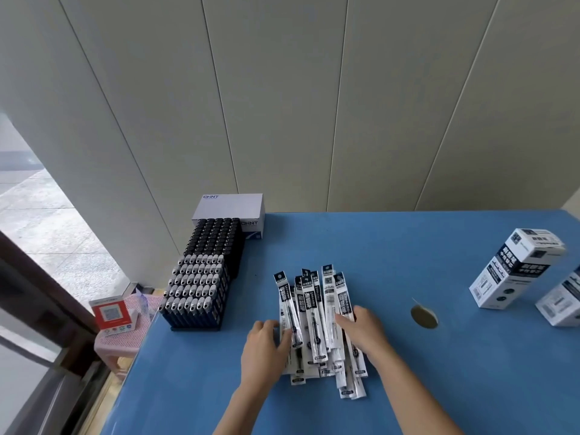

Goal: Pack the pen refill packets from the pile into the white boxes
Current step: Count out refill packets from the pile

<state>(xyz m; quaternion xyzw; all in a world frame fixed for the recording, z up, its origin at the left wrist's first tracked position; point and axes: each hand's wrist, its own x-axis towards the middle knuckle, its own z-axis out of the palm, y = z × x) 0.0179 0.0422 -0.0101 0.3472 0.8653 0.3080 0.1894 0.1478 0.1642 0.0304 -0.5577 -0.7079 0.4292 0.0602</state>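
Solid mid-blue covering table [439, 372]; dull olive-brown round patch [424, 316] breaking it. White running through refill packets [317, 321], with black header tabs and black lettered bands. Black panels with white characters showing on white boxes [514, 268], plus fine barcode stripes. Two tones dividing pen rack [204, 268]: black caps behind, silver-grey in front. Pink dotted grid patterning stool [125, 334]. Red border framing white card [110, 312].

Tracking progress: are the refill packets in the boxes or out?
Out: packets lie piled on the blue table; white boxes stand apart at right.
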